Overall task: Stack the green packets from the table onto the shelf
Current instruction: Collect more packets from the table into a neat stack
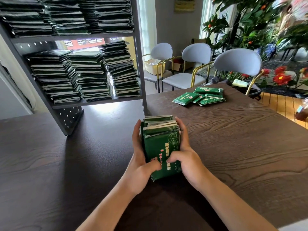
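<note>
Left hand: the left hand [141, 157] is gripping the left side of a bundle of green packets [160, 144], thumb lying on the front.
Right hand: the right hand [185, 154] is gripping the right side, thumb on the front too.
Writing: the front packet is showing pale and red writing, too blurry to read.
Bundle: it is standing on end on the table [233, 139], between both hands.
Loose packets: more green packets [200, 96] are lying far across the table.
Shelf: the shelf [93, 101] is holding many stacked packets.

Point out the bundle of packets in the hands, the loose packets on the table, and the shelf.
bundle of packets [160, 144], head view, front face of nearest packet.
loose packets [200, 97], head view, middle of the pile.
shelf [93, 102], head view, lower board's front edge.
</note>
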`<state>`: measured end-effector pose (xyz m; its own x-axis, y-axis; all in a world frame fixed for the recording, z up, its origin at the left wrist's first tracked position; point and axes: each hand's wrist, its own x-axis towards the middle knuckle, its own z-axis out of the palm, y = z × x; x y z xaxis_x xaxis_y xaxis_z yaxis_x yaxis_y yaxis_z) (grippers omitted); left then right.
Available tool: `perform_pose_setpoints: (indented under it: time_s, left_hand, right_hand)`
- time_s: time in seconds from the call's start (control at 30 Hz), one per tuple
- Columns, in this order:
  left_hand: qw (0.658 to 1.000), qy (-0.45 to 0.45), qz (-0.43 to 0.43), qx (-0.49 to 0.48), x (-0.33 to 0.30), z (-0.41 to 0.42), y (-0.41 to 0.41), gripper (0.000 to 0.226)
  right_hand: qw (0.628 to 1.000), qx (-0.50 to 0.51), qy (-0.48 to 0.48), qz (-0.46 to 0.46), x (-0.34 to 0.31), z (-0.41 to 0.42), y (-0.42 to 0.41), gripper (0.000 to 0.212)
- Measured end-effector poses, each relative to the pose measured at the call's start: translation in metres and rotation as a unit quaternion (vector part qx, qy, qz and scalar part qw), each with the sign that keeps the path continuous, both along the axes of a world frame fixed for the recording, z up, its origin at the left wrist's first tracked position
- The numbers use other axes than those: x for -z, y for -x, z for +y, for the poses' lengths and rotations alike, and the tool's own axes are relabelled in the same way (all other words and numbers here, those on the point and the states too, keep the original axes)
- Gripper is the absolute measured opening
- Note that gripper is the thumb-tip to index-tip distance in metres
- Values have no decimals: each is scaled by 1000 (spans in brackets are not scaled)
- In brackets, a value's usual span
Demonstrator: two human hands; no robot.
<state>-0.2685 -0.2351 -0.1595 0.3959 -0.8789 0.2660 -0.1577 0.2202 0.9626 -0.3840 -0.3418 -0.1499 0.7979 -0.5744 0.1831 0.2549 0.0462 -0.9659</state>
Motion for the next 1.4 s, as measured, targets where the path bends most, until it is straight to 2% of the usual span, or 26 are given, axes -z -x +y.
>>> perform_pose_setpoints:
  time_s: [0.1,0.23,0.47,0.63,0.73,0.83,1.03,1.17,1.23,1.4]
  left_hand:
    - [1000,1,9,19,4,0,2,116]
    - [1000,18,10,4,2,0,5,118]
    - [998,-14,57,-8,-5,-2,2,108]
    - [988,-66,124,-65,-15,-11,2,94]
    - [970,-103,206,-81,-21,-23,4,71]
    - [961,-128,231,-82,-27,-38,7,61]
    - [961,-146,220,-85,-30,-76,13,69]
    - [956,-152,236,-85,-29,-99,12,67]
    - [955,-150,240,-88,-30,-110,10,65]
    - [958,-151,226,-88,-28,-135,1,67]
  right_hand:
    - [1000,3,17,-3,0,3,-1,103]
    - [1000,11,25,10,-1,2,1,116]
    - [999,24,21,19,-7,3,3,102]
    - [994,66,-15,85,-17,-7,9,65]
    - [987,73,-56,135,-23,-19,10,39]
    - [974,128,-14,187,-32,-41,9,34]
    - [900,267,191,287,-34,-135,-14,48]
    - [798,314,299,417,-29,-205,-42,52]
    - [763,306,329,465,-28,-233,-53,57]
    - [728,274,341,528,-25,-292,-73,68]
